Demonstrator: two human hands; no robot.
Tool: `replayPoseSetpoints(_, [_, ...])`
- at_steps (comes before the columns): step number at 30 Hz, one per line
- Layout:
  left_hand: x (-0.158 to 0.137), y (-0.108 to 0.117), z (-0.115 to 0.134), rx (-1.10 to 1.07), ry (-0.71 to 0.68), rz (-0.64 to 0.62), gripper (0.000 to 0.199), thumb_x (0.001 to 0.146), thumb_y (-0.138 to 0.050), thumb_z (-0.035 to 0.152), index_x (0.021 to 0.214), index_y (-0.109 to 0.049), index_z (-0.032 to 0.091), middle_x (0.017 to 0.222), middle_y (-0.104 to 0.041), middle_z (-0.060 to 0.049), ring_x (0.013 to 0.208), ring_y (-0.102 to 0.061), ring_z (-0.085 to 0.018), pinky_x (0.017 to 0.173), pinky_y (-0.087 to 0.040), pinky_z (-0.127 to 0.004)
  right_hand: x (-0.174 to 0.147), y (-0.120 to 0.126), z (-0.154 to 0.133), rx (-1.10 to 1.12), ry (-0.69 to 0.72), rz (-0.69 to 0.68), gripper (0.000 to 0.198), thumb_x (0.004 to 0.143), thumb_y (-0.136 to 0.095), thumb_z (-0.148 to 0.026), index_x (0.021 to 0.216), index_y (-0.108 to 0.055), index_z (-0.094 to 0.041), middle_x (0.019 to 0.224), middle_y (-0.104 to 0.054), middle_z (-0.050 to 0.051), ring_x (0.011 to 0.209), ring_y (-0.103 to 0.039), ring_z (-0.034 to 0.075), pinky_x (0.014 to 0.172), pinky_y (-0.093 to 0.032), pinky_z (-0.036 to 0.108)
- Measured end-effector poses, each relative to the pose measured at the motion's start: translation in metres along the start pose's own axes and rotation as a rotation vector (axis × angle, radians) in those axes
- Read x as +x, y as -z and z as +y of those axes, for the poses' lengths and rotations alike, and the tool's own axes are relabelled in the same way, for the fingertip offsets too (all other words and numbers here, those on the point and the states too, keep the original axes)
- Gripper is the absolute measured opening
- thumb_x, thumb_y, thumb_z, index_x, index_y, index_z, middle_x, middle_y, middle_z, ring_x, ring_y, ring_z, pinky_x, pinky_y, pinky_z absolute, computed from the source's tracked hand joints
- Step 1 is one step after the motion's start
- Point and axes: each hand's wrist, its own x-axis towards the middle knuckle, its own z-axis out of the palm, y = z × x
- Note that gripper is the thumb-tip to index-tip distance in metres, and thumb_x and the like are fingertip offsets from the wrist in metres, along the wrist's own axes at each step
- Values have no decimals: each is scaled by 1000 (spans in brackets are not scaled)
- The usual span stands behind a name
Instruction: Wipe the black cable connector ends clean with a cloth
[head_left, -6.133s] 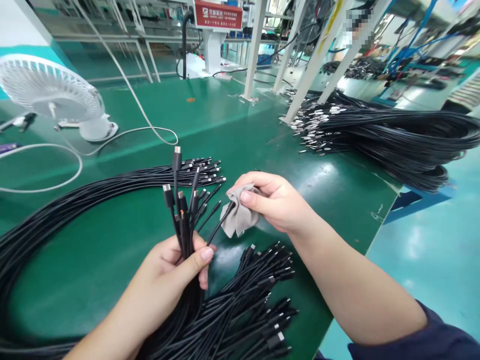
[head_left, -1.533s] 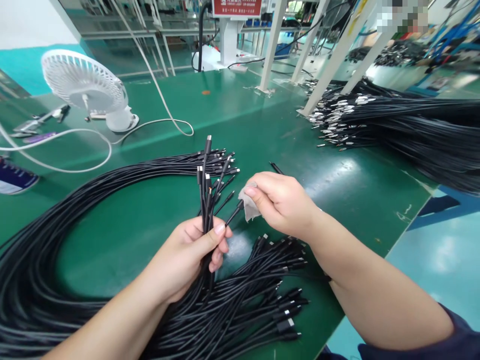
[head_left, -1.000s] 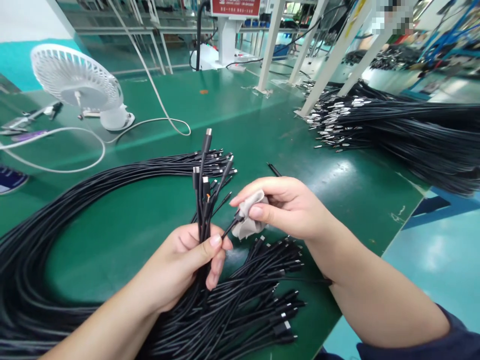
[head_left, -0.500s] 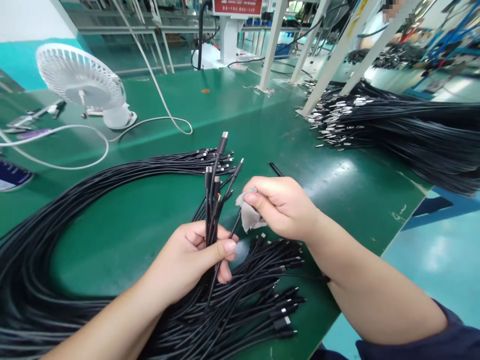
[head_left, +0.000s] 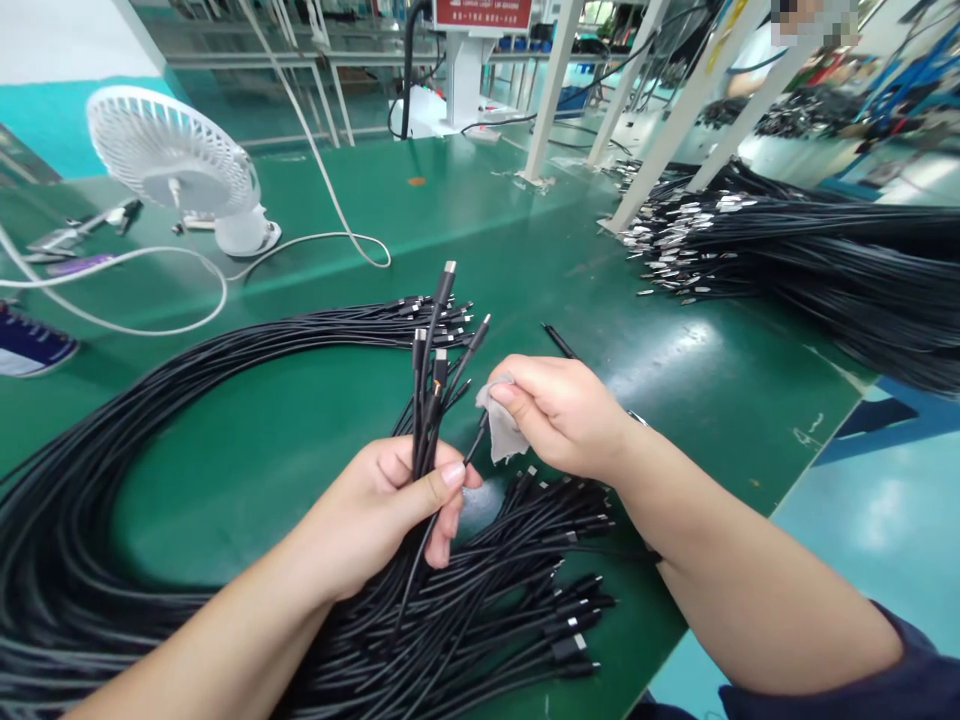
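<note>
Several black USB cables (head_left: 425, 400) stand up out of my left hand (head_left: 405, 505), which is closed around them below their metal-tipped plugs. One cable slants off to the right between its thumb and finger. My right hand (head_left: 559, 415) is closed on a small light-grey cloth (head_left: 508, 425), pinched round the end of that slanting cable; the cloth hides the plug. Beneath both hands lies a large loose bundle of black cables (head_left: 480, 600), its plugs fanned out to the right. The bundle curves away left and round to more plugs (head_left: 442, 315) behind my left hand.
A white fan (head_left: 172, 160) stands at the back left, with a white cord (head_left: 330, 190) looping over the green table (head_left: 300, 230). Behind my right hand lies a black pen-like tool (head_left: 559, 340). Pale posts (head_left: 667, 120) and another cable pile (head_left: 810, 250) are at the right.
The view has shifted slightly, so the background sits a little farther right. In my left hand the cable plugs have spread slightly. Both hands keep their holds on the cables and cloth.
</note>
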Motion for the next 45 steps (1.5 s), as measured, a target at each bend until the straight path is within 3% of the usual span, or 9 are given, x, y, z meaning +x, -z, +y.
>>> replayPoseSetpoints(10, [-1, 0, 0, 4, 12, 0, 26, 77, -75, 39, 73, -68, 14, 47, -62, 3, 36, -53, -8, 41, -40, -18, 1, -1, 1, -19, -10, 42, 25, 97, -38, -23, 77, -51, -16, 66, -58, 2, 59, -52, 11, 57, -41, 23])
replayPoseSetpoints(19, [0, 0, -2, -16, 26, 19, 26, 75, -77, 39, 74, -68, 14, 45, -58, 5, 37, -50, -6, 41, -36, -17, 1, 10, 4, 45, -245, 274, 24, 98, -42, -29, 82, -54, -17, 65, -56, -1, 60, -54, 11, 59, -41, 23])
replayPoseSetpoints(31, [-1, -1, -1, -62, 57, 2, 25, 74, -78, 38, 73, -69, 15, 46, -58, 4, 37, -49, -7, 41, -35, -18, -1, 9, -8, 346, -342, 249, 21, 96, -48, -34, 88, -59, -18, 66, -57, -1, 64, -57, 11, 55, -42, 22])
replayPoseSetpoints(35, [-1, -1, -1, -49, 67, 6, 28, 73, -78, 41, 73, -69, 15, 46, -58, 5, 37, -49, -6, 41, -36, -17, -1, 6, -11, 443, -295, 73, 13, 92, -58, -28, 93, -62, -15, 78, -63, 1, 67, -57, 10, 58, -44, 21])
replayPoseSetpoints(39, [1, -1, 0, -16, 67, 25, 26, 76, -76, 39, 72, -69, 14, 48, -59, 4, 39, -50, -6, 43, -39, -17, 1, 2, -16, 493, -263, -99, 11, 84, -66, -22, 87, -62, -13, 71, -63, 0, 60, -55, 8, 55, -43, 19])
replayPoseSetpoints(42, [2, -1, 1, -19, 72, 42, 26, 75, -77, 38, 72, -69, 14, 49, -59, 4, 39, -49, -6, 42, -39, -17, 4, 1, -17, 450, -238, -60, 9, 89, -57, -18, 83, -61, -13, 66, -62, -1, 57, -55, 8, 54, -43, 19])
replayPoseSetpoints(45, [2, 0, 1, -30, 74, 42, 25, 76, -76, 39, 75, -69, 15, 48, -58, 5, 38, -48, -6, 41, -38, -16, 6, 5, -11, 406, -270, 113, 18, 94, -49, -21, 82, -61, -15, 63, -59, -2, 55, -56, 8, 55, -44, 19])
